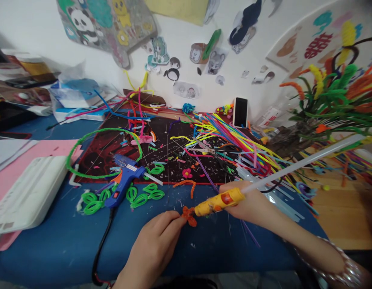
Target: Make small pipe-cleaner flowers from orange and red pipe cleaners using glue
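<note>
Fingers of the left hand pinched the orange flower by its left edge, low over the blue table, knuckles up. Right hand, forearm slanting in from the right, was closed round the yellow gun, nozzle angled down to the flower, contact unclear. Beyond lay an orange strip and pink flower, green leaves off left.

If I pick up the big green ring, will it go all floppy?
Probably not completely: the green ring keeps a round shape, though something so thin may bend if squeezed. It should feel light, being just a slim loop with an open middle. It might snag, since the blue glue gun lies right by its edge.
</note>
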The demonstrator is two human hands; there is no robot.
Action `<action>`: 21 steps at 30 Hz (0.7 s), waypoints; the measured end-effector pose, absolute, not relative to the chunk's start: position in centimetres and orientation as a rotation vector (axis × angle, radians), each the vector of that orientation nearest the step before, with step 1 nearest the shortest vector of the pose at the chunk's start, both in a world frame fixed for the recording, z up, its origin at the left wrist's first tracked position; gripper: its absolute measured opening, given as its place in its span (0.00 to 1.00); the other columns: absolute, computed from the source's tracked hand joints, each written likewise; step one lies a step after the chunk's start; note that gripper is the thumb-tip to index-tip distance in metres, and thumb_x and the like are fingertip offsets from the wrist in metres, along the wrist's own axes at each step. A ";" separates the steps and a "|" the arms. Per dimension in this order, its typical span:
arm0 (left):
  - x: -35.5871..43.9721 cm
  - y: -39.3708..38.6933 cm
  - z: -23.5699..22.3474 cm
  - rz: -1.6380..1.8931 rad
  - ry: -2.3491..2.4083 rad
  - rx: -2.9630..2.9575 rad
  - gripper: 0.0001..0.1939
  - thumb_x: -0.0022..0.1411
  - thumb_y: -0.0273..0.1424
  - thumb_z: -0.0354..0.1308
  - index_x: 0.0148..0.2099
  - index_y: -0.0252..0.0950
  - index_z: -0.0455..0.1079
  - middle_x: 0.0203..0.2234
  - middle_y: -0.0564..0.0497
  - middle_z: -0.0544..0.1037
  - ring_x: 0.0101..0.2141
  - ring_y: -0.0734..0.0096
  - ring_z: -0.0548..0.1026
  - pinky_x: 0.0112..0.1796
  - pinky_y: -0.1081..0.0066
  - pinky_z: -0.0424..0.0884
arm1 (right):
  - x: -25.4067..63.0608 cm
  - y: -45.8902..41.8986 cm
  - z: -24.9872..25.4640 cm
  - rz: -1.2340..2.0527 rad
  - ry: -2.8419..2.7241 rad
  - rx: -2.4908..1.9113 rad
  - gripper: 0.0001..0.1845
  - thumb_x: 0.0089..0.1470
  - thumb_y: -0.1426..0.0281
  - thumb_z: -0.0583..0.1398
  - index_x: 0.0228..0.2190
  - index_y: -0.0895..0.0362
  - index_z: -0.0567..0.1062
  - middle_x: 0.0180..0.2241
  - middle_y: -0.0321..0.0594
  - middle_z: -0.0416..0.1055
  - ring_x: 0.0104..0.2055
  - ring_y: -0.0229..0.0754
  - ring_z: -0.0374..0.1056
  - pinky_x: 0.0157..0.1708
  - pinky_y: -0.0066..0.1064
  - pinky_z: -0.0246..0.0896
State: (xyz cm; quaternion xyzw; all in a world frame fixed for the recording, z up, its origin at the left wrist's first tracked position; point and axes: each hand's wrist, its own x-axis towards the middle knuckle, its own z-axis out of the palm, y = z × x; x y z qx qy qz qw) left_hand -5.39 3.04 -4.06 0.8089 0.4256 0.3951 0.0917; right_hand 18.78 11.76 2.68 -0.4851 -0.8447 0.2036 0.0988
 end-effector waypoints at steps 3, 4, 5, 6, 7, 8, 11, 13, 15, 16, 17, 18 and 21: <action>-5.4 3.0 -4.2 1.164 1.266 2.402 0.10 0.68 0.23 0.49 0.47 0.34 0.70 0.37 0.46 0.78 0.35 0.71 0.78 0.37 0.74 0.75 | 18.7 11.8 2.7 0.601 -2.505 -1.417 0.15 0.39 0.80 0.55 0.15 0.56 0.53 0.14 0.27 0.51 0.18 0.32 0.50 0.21 0.25 0.39; -5.4 3.0 -4.2 1.160 1.267 2.401 0.10 0.68 0.23 0.49 0.47 0.34 0.70 0.38 0.46 0.78 0.35 0.71 0.78 0.37 0.74 0.75 | 18.7 11.9 2.8 0.598 -2.514 -1.416 0.15 0.39 0.80 0.55 0.15 0.55 0.53 0.15 0.27 0.51 0.18 0.32 0.50 0.21 0.25 0.39; -5.4 3.0 -4.3 1.155 1.267 2.399 0.10 0.68 0.23 0.50 0.48 0.34 0.70 0.38 0.46 0.78 0.35 0.70 0.78 0.37 0.74 0.75 | 18.7 11.9 2.8 0.597 -2.524 -1.421 0.15 0.39 0.80 0.55 0.15 0.55 0.52 0.14 0.27 0.51 0.18 0.32 0.50 0.21 0.25 0.39; -5.4 3.0 -4.3 1.154 1.266 2.397 0.10 0.68 0.23 0.50 0.48 0.34 0.70 0.38 0.46 0.78 0.36 0.70 0.77 0.37 0.74 0.75 | 18.8 12.0 2.8 0.600 -2.530 -1.431 0.16 0.39 0.80 0.55 0.15 0.55 0.52 0.14 0.27 0.50 0.18 0.32 0.50 0.20 0.25 0.39; -5.4 3.0 -4.3 1.152 1.265 2.396 0.10 0.67 0.23 0.50 0.48 0.34 0.70 0.38 0.46 0.77 0.36 0.71 0.77 0.37 0.74 0.75 | 18.8 12.0 2.8 0.605 -2.532 -1.443 0.16 0.39 0.80 0.55 0.15 0.55 0.52 0.14 0.28 0.50 0.18 0.32 0.50 0.20 0.26 0.39; -5.5 3.0 -4.3 1.153 1.263 2.397 0.10 0.67 0.23 0.50 0.48 0.34 0.70 0.38 0.46 0.77 0.36 0.71 0.77 0.38 0.74 0.75 | 18.8 12.0 2.8 0.611 -2.533 -1.453 0.16 0.39 0.80 0.55 0.15 0.55 0.52 0.14 0.28 0.50 0.18 0.32 0.50 0.20 0.26 0.39; -5.5 3.0 -4.3 1.155 1.269 2.402 0.10 0.68 0.23 0.50 0.48 0.34 0.70 0.38 0.46 0.78 0.36 0.71 0.77 0.38 0.74 0.75 | 18.9 12.1 2.7 0.613 -2.538 -1.447 0.15 0.39 0.80 0.55 0.15 0.55 0.52 0.15 0.28 0.51 0.18 0.33 0.51 0.21 0.26 0.40; -5.4 3.0 -4.3 1.157 1.273 2.404 0.10 0.68 0.24 0.49 0.48 0.35 0.70 0.38 0.46 0.78 0.36 0.71 0.77 0.37 0.74 0.75 | 19.0 12.1 2.6 0.608 -2.544 -1.428 0.15 0.39 0.79 0.54 0.16 0.55 0.52 0.15 0.28 0.51 0.18 0.33 0.52 0.21 0.26 0.41; -5.4 3.0 -4.3 1.157 1.275 2.404 0.10 0.68 0.24 0.49 0.47 0.35 0.70 0.37 0.46 0.78 0.35 0.71 0.78 0.37 0.74 0.75 | 19.0 12.1 2.5 0.613 -2.540 -1.418 0.15 0.40 0.79 0.54 0.16 0.55 0.52 0.15 0.28 0.51 0.18 0.33 0.52 0.21 0.26 0.41; -5.4 3.0 -4.3 1.157 1.273 2.404 0.10 0.68 0.24 0.49 0.47 0.35 0.70 0.37 0.47 0.78 0.35 0.71 0.78 0.37 0.74 0.75 | 19.0 12.1 2.4 0.613 -2.536 -1.416 0.15 0.39 0.79 0.54 0.16 0.55 0.52 0.15 0.28 0.51 0.18 0.33 0.52 0.21 0.26 0.41; -5.4 3.0 -4.2 1.158 1.272 2.404 0.10 0.68 0.24 0.49 0.47 0.35 0.70 0.37 0.47 0.78 0.35 0.71 0.78 0.37 0.74 0.75 | 19.0 12.1 2.4 0.609 -2.536 -1.416 0.14 0.39 0.79 0.55 0.16 0.55 0.52 0.15 0.28 0.51 0.18 0.32 0.52 0.21 0.26 0.41; -5.4 3.0 -4.2 1.163 1.271 2.406 0.10 0.68 0.24 0.48 0.47 0.35 0.70 0.37 0.47 0.78 0.35 0.71 0.78 0.37 0.74 0.75 | 18.9 12.1 2.4 0.600 -2.543 -1.417 0.14 0.39 0.79 0.55 0.15 0.55 0.52 0.15 0.28 0.52 0.18 0.32 0.52 0.21 0.26 0.41; -5.4 3.0 -4.2 1.183 1.264 2.417 0.10 0.68 0.23 0.48 0.46 0.34 0.70 0.36 0.47 0.78 0.34 0.71 0.78 0.37 0.74 0.76 | 18.9 12.1 2.6 0.525 -2.591 -1.415 0.12 0.38 0.80 0.54 0.15 0.56 0.55 0.16 0.29 0.53 0.19 0.33 0.53 0.21 0.26 0.42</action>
